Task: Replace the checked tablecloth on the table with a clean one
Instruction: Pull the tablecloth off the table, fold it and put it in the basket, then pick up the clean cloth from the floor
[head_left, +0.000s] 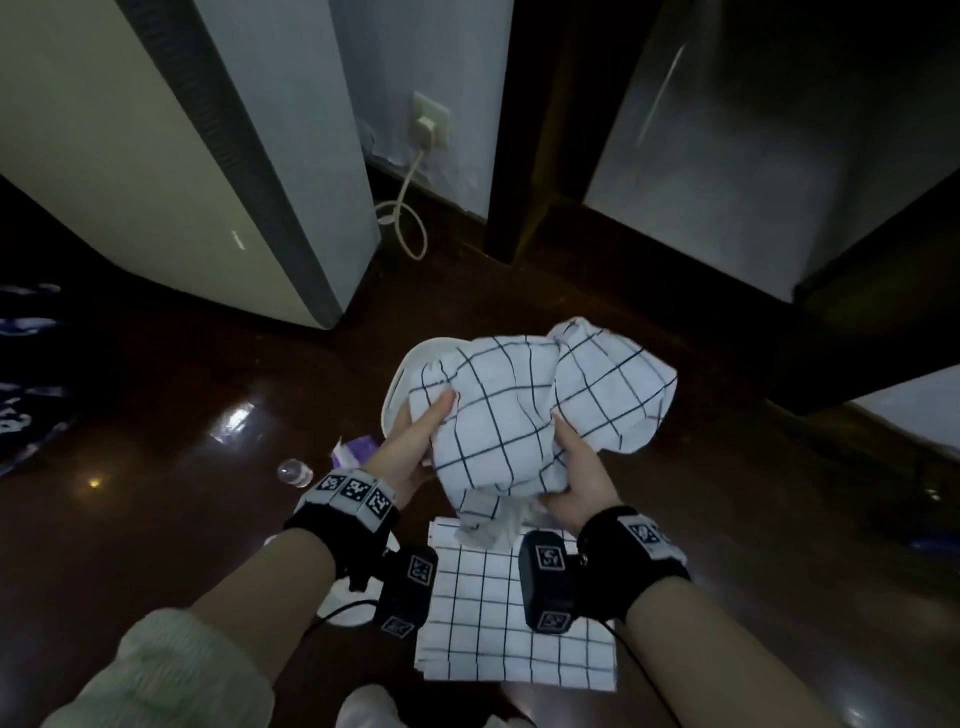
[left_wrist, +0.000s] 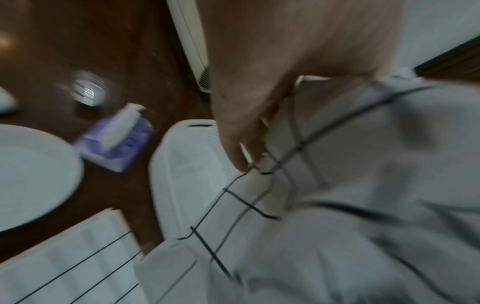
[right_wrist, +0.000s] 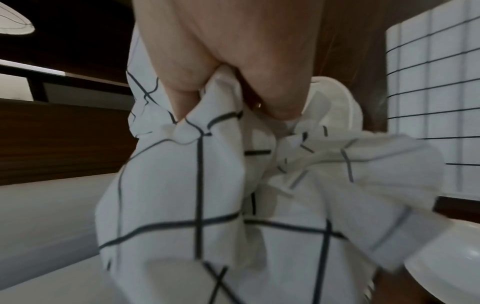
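Note:
A crumpled white tablecloth with black checks (head_left: 524, 415) is bundled in front of me, held up above a white basket (head_left: 402, 374). My left hand (head_left: 415, 441) grips its left side, thumb on top. My right hand (head_left: 576, 467) grips its lower right, with cloth bunched between fingers and thumb (right_wrist: 221, 98). In the left wrist view the bundle (left_wrist: 363, 185) hangs over the basket (left_wrist: 187, 174). A second checked cloth, neatly folded (head_left: 519, 618), lies on the dark floor below my wrists; it also shows as the folded cloth (left_wrist: 70, 261) and the folded cloth (right_wrist: 436, 102).
A purple tissue pack (head_left: 353, 449) and a clear bottle (head_left: 295, 473) lie on the floor to the left. A white dish (left_wrist: 31, 174) sits beside them. A tall white appliance (head_left: 171, 156) stands far left, with a cable (head_left: 410, 223) running to a wall socket. Dark furniture edges stand right.

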